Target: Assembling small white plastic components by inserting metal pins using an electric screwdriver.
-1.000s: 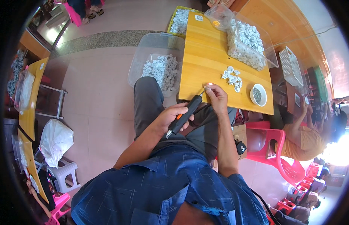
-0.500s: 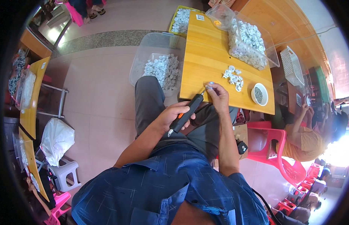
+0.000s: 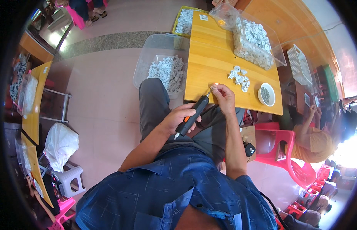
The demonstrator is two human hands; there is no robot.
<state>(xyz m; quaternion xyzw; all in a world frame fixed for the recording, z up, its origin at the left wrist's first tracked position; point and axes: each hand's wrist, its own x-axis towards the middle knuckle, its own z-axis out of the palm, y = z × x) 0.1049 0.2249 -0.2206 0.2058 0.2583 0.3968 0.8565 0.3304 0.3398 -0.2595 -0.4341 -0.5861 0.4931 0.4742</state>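
Wrapped in my left hand [image 3: 179,117] is a black electric screwdriver [image 3: 201,104] with an orange switch, tilted so its bit points up and right. At the near edge of the wooden table [image 3: 209,50], my right hand [image 3: 225,99] is closed in a pinch on a small white plastic part [image 3: 214,86], mostly hidden by the fingertips. The screwdriver's bit meets the part there. Just beyond my right hand lies a loose group of white plastic parts [image 3: 240,78]. A white bowl [image 3: 271,100] of small grey metal pieces, perhaps screws, stands to its right.
A clear bin [image 3: 280,57] heaped with white parts stands at the table's far right. Left of the table sit another clear bin [image 3: 142,63] and a yellow crate [image 3: 175,25], both holding white parts. A pink chair [image 3: 282,143] and a seated person [image 3: 311,147] are at right.
Hands, screwdriver and part hold nearly the same place, the bit still at the part. The whole view has shifted slightly.
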